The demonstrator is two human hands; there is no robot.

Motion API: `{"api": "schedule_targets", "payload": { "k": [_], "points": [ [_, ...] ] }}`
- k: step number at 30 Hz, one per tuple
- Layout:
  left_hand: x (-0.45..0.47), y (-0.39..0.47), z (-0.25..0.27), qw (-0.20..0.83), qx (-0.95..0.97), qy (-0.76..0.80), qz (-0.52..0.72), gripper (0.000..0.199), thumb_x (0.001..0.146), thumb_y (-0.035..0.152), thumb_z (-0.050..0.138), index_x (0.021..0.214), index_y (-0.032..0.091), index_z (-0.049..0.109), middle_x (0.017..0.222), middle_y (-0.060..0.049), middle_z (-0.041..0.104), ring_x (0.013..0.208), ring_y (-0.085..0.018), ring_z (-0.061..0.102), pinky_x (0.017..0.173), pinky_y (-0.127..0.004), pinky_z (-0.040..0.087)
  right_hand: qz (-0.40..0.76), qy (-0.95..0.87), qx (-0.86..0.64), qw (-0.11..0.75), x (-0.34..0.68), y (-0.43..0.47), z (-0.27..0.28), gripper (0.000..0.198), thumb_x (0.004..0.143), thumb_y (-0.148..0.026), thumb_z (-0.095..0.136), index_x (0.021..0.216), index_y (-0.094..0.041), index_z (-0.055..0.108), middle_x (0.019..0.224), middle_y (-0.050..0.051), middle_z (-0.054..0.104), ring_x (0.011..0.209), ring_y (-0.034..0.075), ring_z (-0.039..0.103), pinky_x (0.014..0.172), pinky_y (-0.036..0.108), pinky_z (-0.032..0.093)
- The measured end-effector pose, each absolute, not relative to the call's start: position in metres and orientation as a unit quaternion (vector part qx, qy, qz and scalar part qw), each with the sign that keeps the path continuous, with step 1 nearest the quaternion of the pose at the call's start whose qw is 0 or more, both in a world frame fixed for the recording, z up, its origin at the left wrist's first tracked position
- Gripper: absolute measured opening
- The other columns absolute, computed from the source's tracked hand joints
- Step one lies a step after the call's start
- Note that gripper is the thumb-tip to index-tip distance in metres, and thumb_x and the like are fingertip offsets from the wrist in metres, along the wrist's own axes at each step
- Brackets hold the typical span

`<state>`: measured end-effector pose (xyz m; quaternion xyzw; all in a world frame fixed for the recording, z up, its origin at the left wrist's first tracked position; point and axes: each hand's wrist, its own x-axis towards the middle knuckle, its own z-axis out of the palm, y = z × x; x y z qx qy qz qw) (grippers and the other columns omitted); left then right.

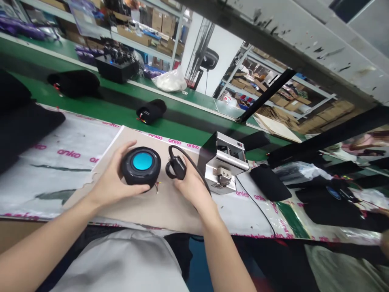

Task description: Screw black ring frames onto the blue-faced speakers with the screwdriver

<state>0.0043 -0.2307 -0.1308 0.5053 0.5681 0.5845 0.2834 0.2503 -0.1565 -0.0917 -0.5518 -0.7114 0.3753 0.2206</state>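
Note:
My left hand is wrapped round the side of a round black speaker-like unit with a shiny blue disc in its top. My right hand, fingers closed, grips a small black part with a ring-like loop; its exact kind is unclear. A black cord or strap arches over that hand. Between the hands, a short wire with a small connector comes out beside the round unit. Both hands are over a beige sheet on the bench. Right of my right hand stands a silver and black benchtop machine.
Black cylinders with coloured wires lie on the green conveyor. Behind it are a black box of cables and a white plastic bag. Black fabric pieces lie to the right, near another person's clothing. A slanted beam crosses overhead.

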Motion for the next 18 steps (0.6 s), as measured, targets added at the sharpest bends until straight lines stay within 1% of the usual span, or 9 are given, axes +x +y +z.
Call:
{"api": "schedule_targets", "payload": {
  "k": [1,2,4,6,10,13,15,18],
  "points": [
    [0.007,-0.234,-0.131,0.287,0.508,0.57,0.579,0.112,0.048,0.05,0.106,0.149,0.039,0.059,0.154,-0.008,0.062,0.149,-0.049,0.057,0.124,-0.063,0.053,0.368,-0.718,-0.553,0.207,0.244,-0.15,-0.097,0.083,0.073,-0.01,0.075,0.153,-0.027,0.058,0.134,0.01,0.072,0.109,0.029,0.076,0.093,0.04,0.066],
    [0.009,-0.236,-0.131,0.291,0.512,0.572,0.571,0.109,0.051,0.049,0.104,0.149,0.036,0.059,0.154,-0.01,0.062,0.149,-0.048,0.057,0.123,-0.062,0.054,0.363,-0.72,-0.559,0.191,0.24,-0.144,-0.101,0.085,0.073,-0.008,0.073,0.154,-0.027,0.057,0.137,0.01,0.071,0.114,0.031,0.075,0.098,0.042,0.065],
    [0.01,-0.241,-0.127,0.304,0.527,0.574,0.549,0.106,0.058,0.047,0.102,0.151,0.03,0.056,0.155,-0.013,0.062,0.148,-0.046,0.059,0.121,-0.059,0.056,0.355,-0.718,-0.577,0.161,0.235,-0.138,-0.106,0.085,0.075,-0.006,0.07,0.156,-0.027,0.056,0.136,0.011,0.072,0.118,0.033,0.074,0.104,0.047,0.064],
    [0.006,-0.244,-0.121,0.312,0.548,0.571,0.526,0.105,0.064,0.044,0.1,0.155,0.025,0.052,0.157,-0.015,0.061,0.148,-0.043,0.059,0.122,-0.056,0.056,0.345,-0.713,-0.593,0.142,0.234,-0.139,-0.108,0.082,0.079,-0.01,0.072,0.157,-0.027,0.054,0.136,0.012,0.071,0.121,0.035,0.073,0.11,0.052,0.061],
    [-0.004,-0.243,-0.114,0.306,0.597,0.561,0.484,0.106,0.065,0.045,0.1,0.157,0.027,0.051,0.161,-0.013,0.059,0.149,-0.042,0.059,0.119,-0.049,0.059,0.334,-0.709,-0.607,0.134,0.235,-0.154,-0.107,0.07,0.086,-0.027,0.082,0.151,-0.026,0.058,0.144,0.011,0.066,0.135,0.036,0.066,0.122,0.056,0.051],
    [-0.009,-0.239,-0.111,0.276,0.639,0.549,0.463,0.101,0.069,0.05,0.098,0.155,0.026,0.053,0.158,-0.013,0.062,0.146,-0.041,0.062,0.118,-0.048,0.06,0.343,-0.706,-0.603,0.142,0.238,-0.164,-0.106,0.072,0.085,-0.032,0.087,0.151,-0.026,0.059,0.149,0.009,0.064,0.144,0.032,0.06,0.128,0.052,0.046],
    [-0.012,-0.237,-0.111,0.24,0.671,0.529,0.461,0.097,0.073,0.051,0.096,0.155,0.024,0.053,0.157,-0.014,0.064,0.144,-0.04,0.065,0.121,-0.049,0.058,0.358,-0.703,-0.597,0.143,0.24,-0.164,-0.106,0.08,0.081,-0.031,0.09,0.154,-0.026,0.056,0.15,0.009,0.064,0.143,0.03,0.061,0.128,0.048,0.047],
    [-0.016,-0.235,-0.115,0.191,0.708,0.501,0.46,0.094,0.077,0.049,0.094,0.158,0.026,0.051,0.156,-0.013,0.065,0.142,-0.04,0.066,0.121,-0.051,0.058,0.382,-0.702,-0.586,0.135,0.241,-0.158,-0.107,0.094,0.078,-0.027,0.091,0.161,-0.025,0.049,0.147,0.011,0.065,0.132,0.029,0.068,0.124,0.047,0.051]
  ]
}}
